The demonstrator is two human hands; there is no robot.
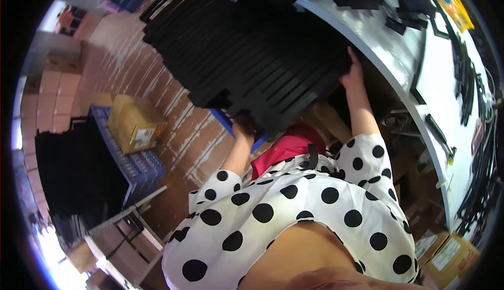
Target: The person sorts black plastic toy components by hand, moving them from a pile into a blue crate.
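Note:
A wide load of long black strips [268,75], lying side by side in dark rows, fills the space in front of me. My left hand [244,128] grips its near left edge, beside a blue rim [224,121] that shows under the strips. Around the right edge of the load my right hand [354,70] is closed, thumb up along the side and the other fingers mostly hidden. Whether the blue rim belongs to a crate or a tray under the strips I cannot tell.
A white worktable [391,54] curves along the right, bearing black parts and cables. To the left, a cardboard box [135,122] sits on blue-patterned boxes [144,172], beside a big black stack [79,169] and a white metal frame [123,243]. Another carton [449,258] stands at lower right.

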